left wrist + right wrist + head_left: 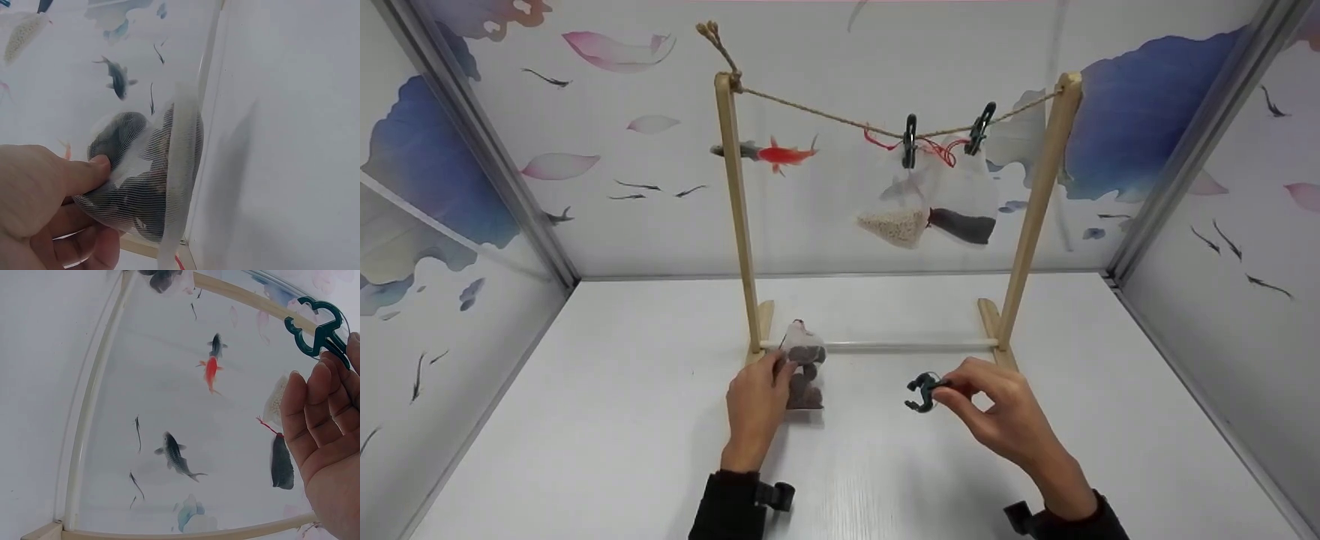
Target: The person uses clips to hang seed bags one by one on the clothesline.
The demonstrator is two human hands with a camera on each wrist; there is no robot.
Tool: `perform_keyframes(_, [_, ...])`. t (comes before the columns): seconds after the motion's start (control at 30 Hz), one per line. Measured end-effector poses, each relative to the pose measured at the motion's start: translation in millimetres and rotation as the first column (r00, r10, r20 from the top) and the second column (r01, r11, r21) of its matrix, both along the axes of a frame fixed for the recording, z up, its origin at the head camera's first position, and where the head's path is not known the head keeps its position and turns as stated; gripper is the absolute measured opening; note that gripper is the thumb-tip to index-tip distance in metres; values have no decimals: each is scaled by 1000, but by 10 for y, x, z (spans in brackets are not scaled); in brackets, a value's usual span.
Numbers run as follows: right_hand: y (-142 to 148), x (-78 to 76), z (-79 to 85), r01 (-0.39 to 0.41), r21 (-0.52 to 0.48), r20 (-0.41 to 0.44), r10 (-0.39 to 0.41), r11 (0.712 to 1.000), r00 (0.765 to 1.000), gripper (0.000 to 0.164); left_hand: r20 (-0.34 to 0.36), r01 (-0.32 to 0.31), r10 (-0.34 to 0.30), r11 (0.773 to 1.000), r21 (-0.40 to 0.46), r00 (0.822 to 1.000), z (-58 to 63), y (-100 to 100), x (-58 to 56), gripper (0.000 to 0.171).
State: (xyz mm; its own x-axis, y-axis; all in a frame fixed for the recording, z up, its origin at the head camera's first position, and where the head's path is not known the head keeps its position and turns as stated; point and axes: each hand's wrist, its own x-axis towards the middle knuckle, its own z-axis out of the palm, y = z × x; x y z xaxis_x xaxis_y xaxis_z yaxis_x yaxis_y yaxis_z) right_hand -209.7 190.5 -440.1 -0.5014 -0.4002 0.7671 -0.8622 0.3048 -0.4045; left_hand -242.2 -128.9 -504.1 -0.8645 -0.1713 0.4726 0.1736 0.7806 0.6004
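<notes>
My left hand [756,401] pinches a sheer mesh pouch [808,375] holding several dark, roundish pieces, near the foot of the left wooden post. In the left wrist view, the thumb presses on the pouch [149,174] and the other fingers lie behind it. My right hand [1001,405] holds a dark green plastic clip [928,391] by its handles between thumb and fingertips, above the white table. The clip [323,333] shows its curved, lobed jaws facing away from the fingers in the right wrist view.
A twine rope [825,115] sags between two wooden posts [741,225]. Two dark clips [910,142] hold hanging pouches on it, one with pale grains [896,226], one with dark filling [966,226]. A white rod [900,346] joins the post feet. Printed panels surround the table.
</notes>
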Motion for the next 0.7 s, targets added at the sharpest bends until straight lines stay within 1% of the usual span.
perform_keyframes(0.1, [1, -3, -6, -3, -3, -1, 3, 1000, 1000, 6, -73, -3, 3, 1000, 6, 997, 35, 17, 4, 19])
perform_keyframes(0.17, [2, -4, -9, -3, -5, -2, 3, 1000, 1000, 7, -116, -7, 9, 1000, 16, 993, 61, 28, 10, 20])
perform_keyframes(0.3, [-2, -7, -8, -5, -5, -4, 5, 1000, 1000, 11, -175, -10, 18, 999, 43, 984, 113, 38, 27, 21])
perform_keyframes(0.37, [-3, -8, -7, -6, -6, -4, 6, 1000, 1000, 10, -200, -4, 13, 999, 45, 980, 137, 42, 36, 21])
perform_keyframes(0.47, [-7, -8, -6, -7, -5, -7, 7, 1000, 1000, 8, -231, 7, -1, 1000, 27, 973, 170, 50, 46, 21])
perform_keyframes(0.57, [-10, -5, -5, -5, -6, -15, 5, 1000, 1000, 8, -252, 13, -10, 1000, 11, 968, 207, 61, 60, 21])
perform_keyframes(0.7, [-8, 2, 0, -2, -8, -21, 2, 1000, 1000, 10, -274, 18, -13, 1000, 16, 962, 278, 79, 88, 21])
